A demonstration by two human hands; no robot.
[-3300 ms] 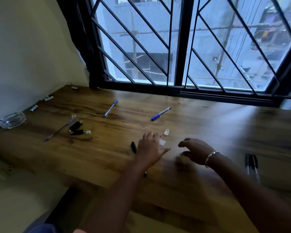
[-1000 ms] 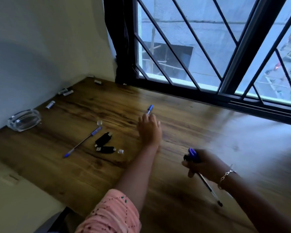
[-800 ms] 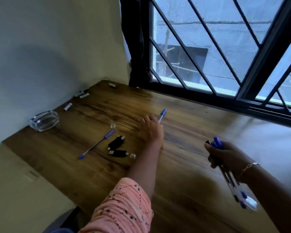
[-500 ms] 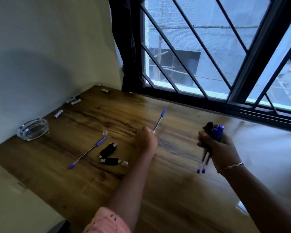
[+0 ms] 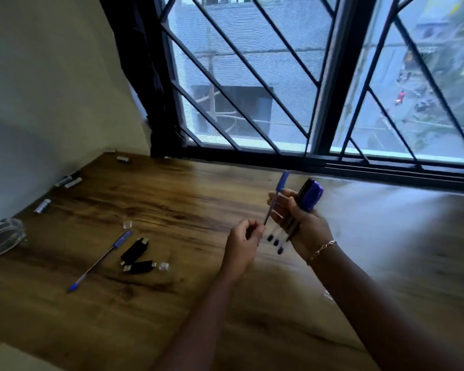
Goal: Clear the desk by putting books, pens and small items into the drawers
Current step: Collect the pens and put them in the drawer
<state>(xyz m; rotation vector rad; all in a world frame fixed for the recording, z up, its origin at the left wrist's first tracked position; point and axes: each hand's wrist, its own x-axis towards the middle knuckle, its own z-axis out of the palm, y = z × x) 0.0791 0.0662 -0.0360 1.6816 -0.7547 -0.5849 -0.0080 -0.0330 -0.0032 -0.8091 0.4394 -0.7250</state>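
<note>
Left hand [image 5: 243,242]: my fingers pinch the low end of a blue-capped pen [image 5: 275,200], held above the counter [image 5: 225,303]
Right hand [image 5: 306,226]: fingers clenched round a bundle of pens [image 5: 310,196]
Done: I judge several pens gathered, none stowed yet
To do: one blue pen [image 5: 99,261], two USB sticks [image 5: 134,249], batteries [image 5: 42,205] and a glass ashtray [image 5: 0,236] lie on the counter
Drawers: none in my view
</note>
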